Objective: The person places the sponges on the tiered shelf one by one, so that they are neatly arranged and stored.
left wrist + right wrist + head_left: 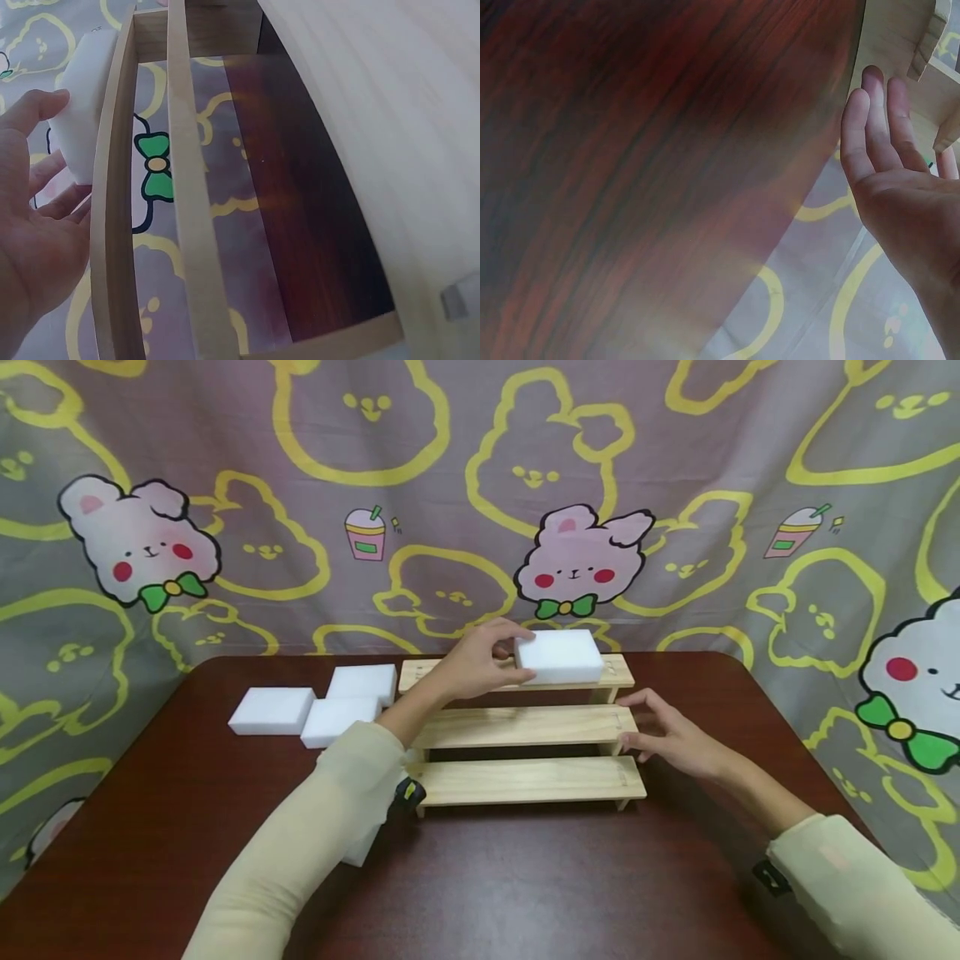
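On the top step of a three-tier wooden display stand [517,727] lies a white foam-like sponge block [562,658]. My left hand [480,660] holds the block at its left end, thumb on the near side and fingers on the far side. The left wrist view shows this white block [86,105] between thumb and fingers, over the stand's upper board. At the right end of the middle step is my right hand [675,739], thumb and fingers spread around the board's end. In the right wrist view its fingers [881,139] reach fairly straight along the stand's side.
Left of the stand, several white blocks [272,710] lie close together on the dark red-brown table [525,877]. Another white block [363,847] is mostly hidden under my left forearm. A patterned curtain [450,460] hangs right behind the table.
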`<action>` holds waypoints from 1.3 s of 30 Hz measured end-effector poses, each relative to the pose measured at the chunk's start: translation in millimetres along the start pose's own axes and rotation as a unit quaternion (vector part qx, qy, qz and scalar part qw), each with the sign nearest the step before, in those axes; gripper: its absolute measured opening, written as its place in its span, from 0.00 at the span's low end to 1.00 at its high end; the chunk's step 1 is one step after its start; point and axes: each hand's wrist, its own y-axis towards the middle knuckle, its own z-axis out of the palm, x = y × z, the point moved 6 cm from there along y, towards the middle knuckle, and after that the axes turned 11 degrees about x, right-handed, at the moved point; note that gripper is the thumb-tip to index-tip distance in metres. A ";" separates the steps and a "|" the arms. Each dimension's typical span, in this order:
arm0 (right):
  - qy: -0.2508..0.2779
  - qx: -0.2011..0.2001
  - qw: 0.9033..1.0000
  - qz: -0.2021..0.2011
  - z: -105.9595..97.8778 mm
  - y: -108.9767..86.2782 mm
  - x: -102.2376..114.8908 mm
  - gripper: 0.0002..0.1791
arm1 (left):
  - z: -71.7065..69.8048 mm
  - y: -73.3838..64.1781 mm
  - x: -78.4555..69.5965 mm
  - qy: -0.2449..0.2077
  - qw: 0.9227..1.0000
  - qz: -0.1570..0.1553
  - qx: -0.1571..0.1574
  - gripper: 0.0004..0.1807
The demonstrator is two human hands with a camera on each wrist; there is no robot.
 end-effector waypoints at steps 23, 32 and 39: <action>0.001 -0.001 1.000 0.010 -0.2 -0.2 1.1 0.25 | 5.1 7.2 0.5 0.001 1.000 -0.011 0.025 0.31; -0.002 0.001 1.000 0.006 -0.1 0.7 1.9 0.25 | 4.7 6.7 0.9 0.002 0.999 -0.016 0.028 0.31; -0.002 0.000 1.000 0.005 -0.3 1.4 0.7 0.24 | 5.0 6.9 1.6 0.002 0.999 -0.017 0.030 0.32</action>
